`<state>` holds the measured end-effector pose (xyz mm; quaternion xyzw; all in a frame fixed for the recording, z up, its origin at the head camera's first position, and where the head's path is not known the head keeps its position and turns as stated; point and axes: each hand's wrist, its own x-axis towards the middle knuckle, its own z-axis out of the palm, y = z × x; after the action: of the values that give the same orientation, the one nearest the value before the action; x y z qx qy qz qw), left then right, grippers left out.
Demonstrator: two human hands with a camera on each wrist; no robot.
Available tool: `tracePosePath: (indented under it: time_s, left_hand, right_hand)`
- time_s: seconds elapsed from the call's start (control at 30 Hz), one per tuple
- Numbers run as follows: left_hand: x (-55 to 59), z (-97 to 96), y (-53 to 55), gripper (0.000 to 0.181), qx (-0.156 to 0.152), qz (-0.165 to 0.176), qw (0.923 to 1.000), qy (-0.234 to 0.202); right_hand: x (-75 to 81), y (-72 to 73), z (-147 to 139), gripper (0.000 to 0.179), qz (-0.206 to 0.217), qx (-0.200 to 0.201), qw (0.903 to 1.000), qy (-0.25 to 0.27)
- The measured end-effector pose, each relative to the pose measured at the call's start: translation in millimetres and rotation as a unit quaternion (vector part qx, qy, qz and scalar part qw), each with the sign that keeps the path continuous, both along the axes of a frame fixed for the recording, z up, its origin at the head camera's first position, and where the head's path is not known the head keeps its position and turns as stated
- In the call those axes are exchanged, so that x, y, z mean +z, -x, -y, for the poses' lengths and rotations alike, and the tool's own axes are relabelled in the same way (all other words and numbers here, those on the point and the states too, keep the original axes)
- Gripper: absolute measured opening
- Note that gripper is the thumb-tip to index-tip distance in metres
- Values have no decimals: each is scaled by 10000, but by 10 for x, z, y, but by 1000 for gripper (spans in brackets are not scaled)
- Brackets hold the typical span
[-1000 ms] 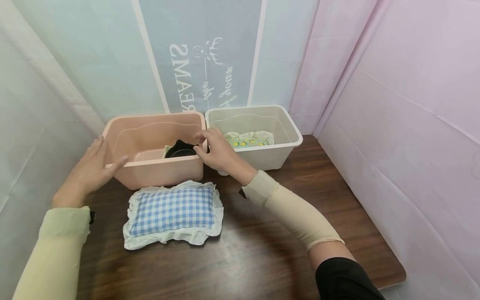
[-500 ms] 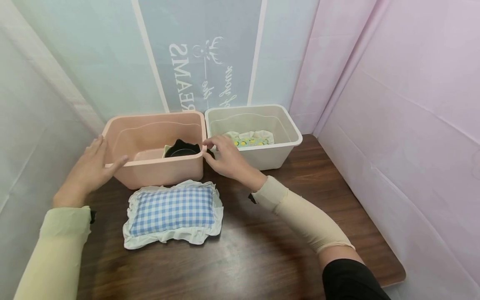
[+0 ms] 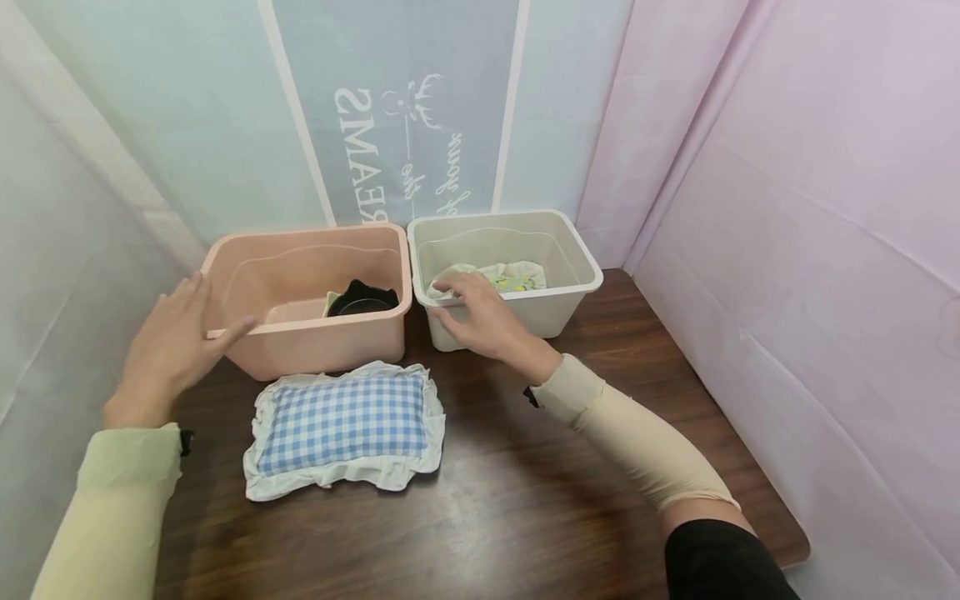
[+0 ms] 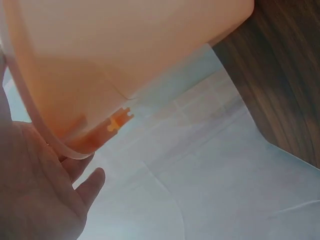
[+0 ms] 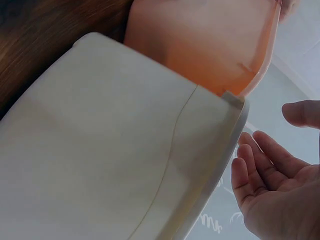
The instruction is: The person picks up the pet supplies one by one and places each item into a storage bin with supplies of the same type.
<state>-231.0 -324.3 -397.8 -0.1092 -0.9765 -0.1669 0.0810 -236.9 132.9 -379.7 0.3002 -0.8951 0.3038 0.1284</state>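
My left hand (image 3: 168,342) rests at the left end of the pink bin (image 3: 322,348), fingers extended along its rim; the left wrist view shows the palm (image 4: 40,185) beside that rim, thumb apart. My right hand (image 3: 483,321) is at the front left corner of the white bin (image 3: 540,315), with loosely bent fingers over the rim and nothing between them. In the right wrist view its fingers (image 5: 272,162) and thumb stand apart. A black dish with pointed ears (image 3: 363,297) lies inside the pink bin. A ruffled, lemon-patterned small pillow (image 3: 517,279) lies in the white bin, partly hidden.
In front of the pink bin, a blue-and-white checked pillow (image 3: 345,421) with a white ruffle lies on the dark wooden table (image 3: 480,533). Cloth walls (image 3: 847,250) enclose the table at the back and sides. Both bins stand side by side against the back cloth.
My right hand has moved right, from the pink bin's right end to the white bin's front left corner. My left hand stays at the pink bin.
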Motion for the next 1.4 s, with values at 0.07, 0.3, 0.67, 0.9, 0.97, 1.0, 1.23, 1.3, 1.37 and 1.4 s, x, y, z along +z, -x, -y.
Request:
tracePosePath:
  time_s: [0.07,0.3,0.67,0.9,0.97,1.0,1.23,1.3,1.37,1.4]
  left_hand:
    - [15,-16,-27,103,-30,-46,10000,13]
    - [43,-64,-165,99,-125,-74,9998,148]
    - [37,-198,-432,98,-215,-300,9993,80]
    - [7,-264,-570,99,-365,-411,9984,148]
    - [-1,-276,-603,99,-382,-382,9984,154]
    - [-7,-281,-618,99,-399,-372,9984,151]
    - [-57,-288,-727,99,-478,-438,9979,88]
    - [-61,-290,-762,99,-495,-451,9977,59]
    - [-69,-293,-801,99,-523,-457,9976,34]
    - [-74,-295,-822,99,-538,-459,9975,39]
  right_hand:
    - [-2,1,-43,41,-56,-11,10000,-60]
    - [-21,12,-204,50,-339,-53,9988,-353]
    - [-30,56,-494,68,-229,-82,9979,-600]
    - [-11,110,-689,75,-62,-164,9968,-778]
    - [-12,127,-741,76,-44,-227,9963,-830]
    - [-16,137,-766,77,-31,-254,9961,-847]
    - [-23,207,-912,81,-80,-309,9958,-862]
    - [-27,234,-958,82,-118,-366,9947,-956]
    - [-25,257,-1002,83,-140,-419,9936,-1037]
    - [-23,269,-1024,84,-148,-444,9931,-1079]
